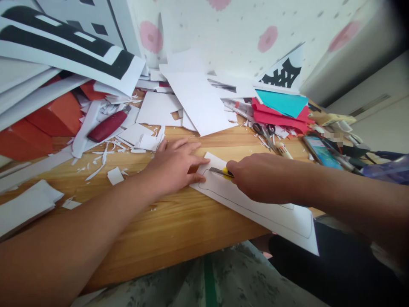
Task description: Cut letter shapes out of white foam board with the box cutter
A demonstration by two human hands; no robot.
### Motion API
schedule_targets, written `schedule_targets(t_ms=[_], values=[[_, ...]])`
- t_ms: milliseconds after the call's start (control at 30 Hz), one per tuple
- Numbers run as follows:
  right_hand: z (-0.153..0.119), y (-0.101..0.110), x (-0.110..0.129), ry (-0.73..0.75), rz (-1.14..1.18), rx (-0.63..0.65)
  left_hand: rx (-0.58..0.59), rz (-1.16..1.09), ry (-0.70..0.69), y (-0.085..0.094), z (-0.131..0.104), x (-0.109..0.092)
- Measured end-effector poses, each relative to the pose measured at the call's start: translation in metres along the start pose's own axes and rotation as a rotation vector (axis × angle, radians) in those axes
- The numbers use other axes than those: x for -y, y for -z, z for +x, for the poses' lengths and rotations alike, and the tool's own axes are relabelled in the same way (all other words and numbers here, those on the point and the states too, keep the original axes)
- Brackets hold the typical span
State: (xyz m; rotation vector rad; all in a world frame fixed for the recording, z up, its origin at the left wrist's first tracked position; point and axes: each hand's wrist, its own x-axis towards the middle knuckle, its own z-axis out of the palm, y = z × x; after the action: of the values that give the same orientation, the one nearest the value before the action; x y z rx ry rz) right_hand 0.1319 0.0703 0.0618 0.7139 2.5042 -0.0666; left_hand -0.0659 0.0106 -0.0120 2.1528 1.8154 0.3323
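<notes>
A long white sheet of card [255, 213] with a drawn outline lies at a slant on the wooden table, its near right end jutting past the edge. My right hand [255, 175] is closed around a yellow utility knife [227, 172]. The blade is out, its tip at the card near the line's upper left end. With fingers spread, my left hand [177, 164] rests flat, thumb and forefinger on the card's left end and the other fingers over the table.
White paper scraps [150, 140] litter the back and left. A dark red tool handle [108, 126], scissors [265, 132], a phone [321, 151], red and turquoise paper [281, 102] and orange boxes [56, 117] surround the work. The table's front edge [191, 256] is near.
</notes>
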Motion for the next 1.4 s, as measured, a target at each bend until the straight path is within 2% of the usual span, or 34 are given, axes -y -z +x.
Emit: schedule_targets(t_ms=[300,533,800,1100,1400], values=[[-0.003,0.005,-0.003,-0.023,-0.003,0.067,0.029,0.057,0.023,0.004,-0.001,-0.002],[-0.005,0.003,-0.005,0.005,-0.059,0.038,0.028,0.093,0.033,0.003,0.000,0.000],[-0.014,0.016,-0.012,-0.001,-0.052,0.007,0.062,0.111,0.037,0.005,0.002,-0.004],[-0.007,-0.001,-0.015,0.038,-0.088,-0.018,0.055,0.108,0.046,0.005,0.002,-0.003],[-0.008,0.001,-0.015,0.031,-0.078,-0.013,0.059,0.111,0.044,0.004,0.002,-0.003]])
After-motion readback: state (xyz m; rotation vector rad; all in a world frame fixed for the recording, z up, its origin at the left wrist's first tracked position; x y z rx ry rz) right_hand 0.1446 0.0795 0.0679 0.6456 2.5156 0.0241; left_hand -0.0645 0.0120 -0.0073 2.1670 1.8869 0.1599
